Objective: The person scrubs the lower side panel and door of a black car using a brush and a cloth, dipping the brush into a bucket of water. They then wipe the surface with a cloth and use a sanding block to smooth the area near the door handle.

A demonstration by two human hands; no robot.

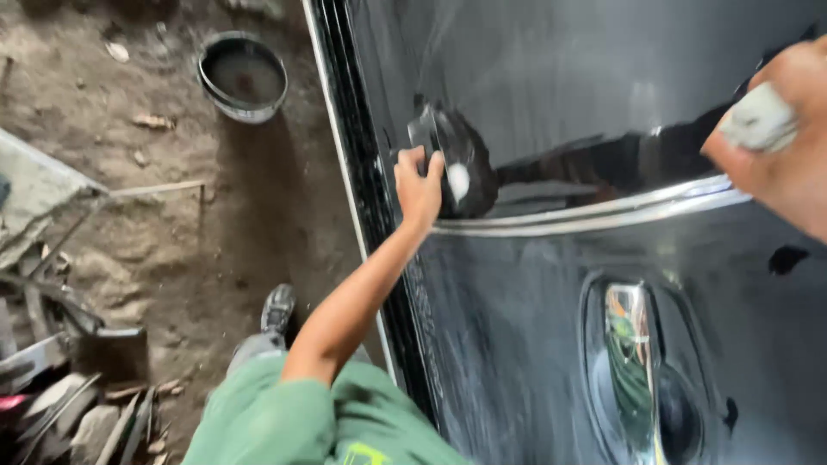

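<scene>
Nearest the lens, our right hand (780,138) fills the upper right corner, its fingers closed around a small grey pad, likely a folded piece of abrasive paper or a sponge (760,119), held against the glossy black car door (534,344). Further out, our left hand (419,185) is pressed on the same panel near its front edge, fingers curled together over a small white pad (458,181); a dark reflection spreads around it. Both hands sit just above the chrome trim strip (594,211) that runs across the door, and the chrome door handle (633,362) lies below, in its recess, well apart from either hand.

The panel looks wet and streaked, so we judge a slip likely: the left pad could skid over the door edge, or the right one could ride onto the chrome strip and scuff it. Grit carried up from the dirt floor (215,215) could score the paint under the pads.

No package, label or sign shows on the door. A round dark basin (243,76) stands on the ground well to the left, and scrap wood and metal (60,379) lie piled at the lower left. Our shoe (277,308) rests on the dirt beside the door.
</scene>
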